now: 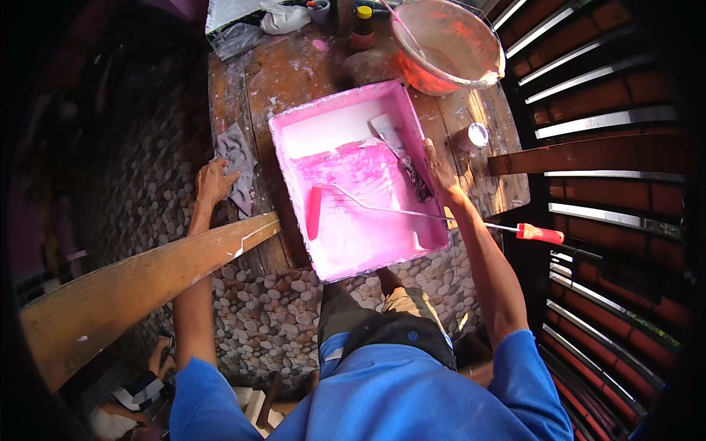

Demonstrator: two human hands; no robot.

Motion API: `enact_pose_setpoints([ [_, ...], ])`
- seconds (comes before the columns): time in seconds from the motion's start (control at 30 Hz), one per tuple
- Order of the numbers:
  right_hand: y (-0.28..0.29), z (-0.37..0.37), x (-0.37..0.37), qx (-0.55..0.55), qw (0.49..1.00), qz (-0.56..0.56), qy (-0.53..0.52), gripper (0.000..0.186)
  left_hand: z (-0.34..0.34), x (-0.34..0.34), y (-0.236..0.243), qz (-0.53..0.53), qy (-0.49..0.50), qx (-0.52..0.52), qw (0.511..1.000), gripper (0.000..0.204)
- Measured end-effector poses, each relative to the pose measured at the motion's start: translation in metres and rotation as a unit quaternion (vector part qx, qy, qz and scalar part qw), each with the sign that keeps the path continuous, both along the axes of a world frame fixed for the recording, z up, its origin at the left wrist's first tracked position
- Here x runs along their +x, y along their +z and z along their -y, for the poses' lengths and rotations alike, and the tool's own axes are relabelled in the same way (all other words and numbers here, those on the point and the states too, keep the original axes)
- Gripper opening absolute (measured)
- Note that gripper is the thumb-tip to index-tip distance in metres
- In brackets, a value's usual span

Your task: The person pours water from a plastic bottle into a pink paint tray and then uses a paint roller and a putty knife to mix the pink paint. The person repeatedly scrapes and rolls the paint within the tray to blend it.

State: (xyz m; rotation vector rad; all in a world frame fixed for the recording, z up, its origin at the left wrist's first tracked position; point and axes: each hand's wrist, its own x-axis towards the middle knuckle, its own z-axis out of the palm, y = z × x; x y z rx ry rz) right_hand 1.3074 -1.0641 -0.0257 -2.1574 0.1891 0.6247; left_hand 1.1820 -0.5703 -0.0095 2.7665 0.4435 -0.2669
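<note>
My left hand (213, 181) grips a crumpled grey rag (237, 163) at the left edge of the table, its fingers curled onto the cloth. My right hand (441, 170) lies along the outer right wall of a pink paint tray (282, 165), fingers stretched out and holding nothing that I can see. White paint covers the tray's far end and pink paint its sloped part. A pink paint roller (314, 213) rests in the tray, its wire frame crossing the right rim to a red handle (540, 234). A flat paintbrush (387, 132) also lies inside.
The worn wooden table (265, 77) carries an orange bucket (434, 81), a small white-topped can (473, 137), a yellow-capped bottle (362, 29) and a plastic bag (285, 18). Wooden beams (147, 294) project on both sides. Slatted railing (603, 110) stands at right. Another person's leg (158, 356) shows lower left.
</note>
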Motion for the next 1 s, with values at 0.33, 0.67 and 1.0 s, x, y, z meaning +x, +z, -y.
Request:
enact_pose_setpoints([
  [0.33, -0.005, -0.001, 0.008, 0.037, 0.997, -0.055, -0.030, 0.097, 0.174, -0.253, -0.003, 0.085, 0.417, -0.461, 0.779, 0.014],
  [0.67, 0.013, -0.010, 0.008, 0.109, 0.988, -0.093, -0.051, 0.090, 0.354, -0.184, -0.068, 0.042, 0.392, -0.905, 0.157, 0.023],
  [1.0, 0.045, -0.020, -0.004, 0.053, 0.998, -0.030, -0.008, 0.090, 0.357, -0.137, -0.093, -0.001, 0.386, -0.922, -0.022, 0.032],
])
